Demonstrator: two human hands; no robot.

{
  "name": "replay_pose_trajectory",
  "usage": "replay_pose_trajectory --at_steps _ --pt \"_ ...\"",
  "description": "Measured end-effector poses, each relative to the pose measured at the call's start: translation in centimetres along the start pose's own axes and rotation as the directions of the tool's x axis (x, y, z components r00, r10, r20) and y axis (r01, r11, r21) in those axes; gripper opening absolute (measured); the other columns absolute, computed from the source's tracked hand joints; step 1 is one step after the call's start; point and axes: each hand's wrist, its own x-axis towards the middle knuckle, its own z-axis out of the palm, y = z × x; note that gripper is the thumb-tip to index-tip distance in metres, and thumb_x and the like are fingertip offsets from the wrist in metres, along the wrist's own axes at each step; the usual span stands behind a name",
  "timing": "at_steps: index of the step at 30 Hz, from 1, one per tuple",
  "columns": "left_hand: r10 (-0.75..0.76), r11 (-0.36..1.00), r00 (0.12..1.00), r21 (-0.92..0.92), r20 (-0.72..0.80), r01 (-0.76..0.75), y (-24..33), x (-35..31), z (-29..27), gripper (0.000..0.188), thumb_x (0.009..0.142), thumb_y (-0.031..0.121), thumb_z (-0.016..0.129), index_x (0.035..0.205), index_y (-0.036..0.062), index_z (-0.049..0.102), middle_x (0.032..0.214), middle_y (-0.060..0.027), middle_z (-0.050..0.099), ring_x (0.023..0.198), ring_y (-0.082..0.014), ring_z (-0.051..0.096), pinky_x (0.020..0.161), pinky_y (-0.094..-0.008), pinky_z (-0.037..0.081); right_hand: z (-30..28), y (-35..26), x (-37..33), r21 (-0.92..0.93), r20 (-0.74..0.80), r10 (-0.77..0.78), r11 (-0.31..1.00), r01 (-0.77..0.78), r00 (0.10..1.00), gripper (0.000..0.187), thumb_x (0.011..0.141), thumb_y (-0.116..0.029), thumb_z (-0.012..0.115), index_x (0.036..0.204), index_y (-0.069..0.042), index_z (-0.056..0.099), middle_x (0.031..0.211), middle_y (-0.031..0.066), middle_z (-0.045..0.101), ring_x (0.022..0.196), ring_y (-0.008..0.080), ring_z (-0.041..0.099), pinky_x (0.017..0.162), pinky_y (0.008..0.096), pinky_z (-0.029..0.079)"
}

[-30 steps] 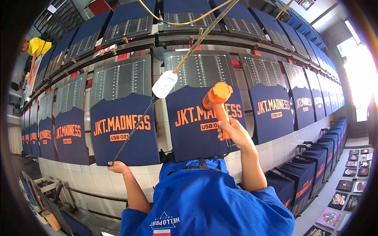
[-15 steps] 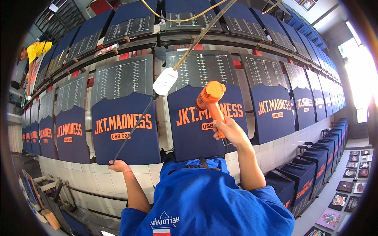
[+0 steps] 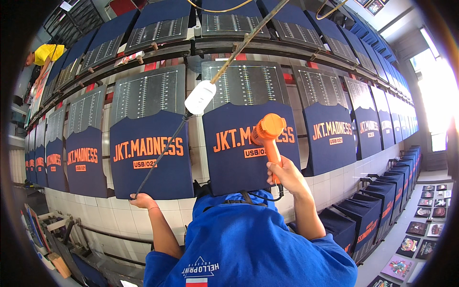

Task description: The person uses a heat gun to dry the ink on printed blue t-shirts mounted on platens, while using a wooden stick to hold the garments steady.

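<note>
My right hand (image 3: 286, 175) is closed round the handle of an orange hand-held hot-air dryer (image 3: 270, 126). The dryer is above a navy shirt panel (image 3: 234, 172) with orange print and covers part of that print. Off to the left, my left hand (image 3: 143, 201) grips a thin black cable (image 3: 160, 158) by the front edge of another navy shirt panel (image 3: 129, 179). From there the cable slants up to a white plug connector (image 3: 201, 97), which hangs at the end of a brownish cord or rod. Both panels lie flat on dark boards with ruler markings.
Long rows of similar printed panels (image 3: 331, 148) run to both sides. A dark metal rail (image 3: 215, 49) separates them from a farther row. Behind me to the right stand more draped boards (image 3: 368, 210). A person in a yellow top (image 3: 45, 53) is at the far left.
My right hand has moved the dryer down and a little to the right, uncovering some of the print's left part. My left hand stays almost in place on the cable.
</note>
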Motion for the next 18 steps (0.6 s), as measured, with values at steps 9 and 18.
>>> replay_pose_trajectory --at_steps 9,18 --pt "-0.031 0.999 0.999 -0.028 0.015 0.032 0.2 0.1 0.0 0.052 0.105 0.029 0.04 0.127 -0.0176 0.044 0.121 -0.0369 0.056 0.11 -0.048 0.06 0.096 -0.0499 0.049 2.0 -1.0 0.1 -0.095 0.073 0.045 0.995 -0.038 0.996 0.028 0.096 -0.024 0.063 0.101 0.002 0.055 0.081 0.006 0.061 0.065 0.0138 0.065 0.06 0.0275 0.054" --pt "-0.059 0.996 0.998 -0.063 0.018 0.06 0.9 -0.5 -0.5 0.052 0.106 0.03 0.038 0.127 -0.0173 0.042 0.121 -0.0365 0.056 0.108 -0.0472 0.061 0.094 -0.05 0.05 1.8 -1.9 1.6 -0.093 0.187 0.024 0.996 -0.007 0.982 0.027 0.097 -0.023 0.062 0.101 0.003 0.056 0.079 0.0056 0.062 0.065 0.0141 0.066 0.06 0.0268 0.055"
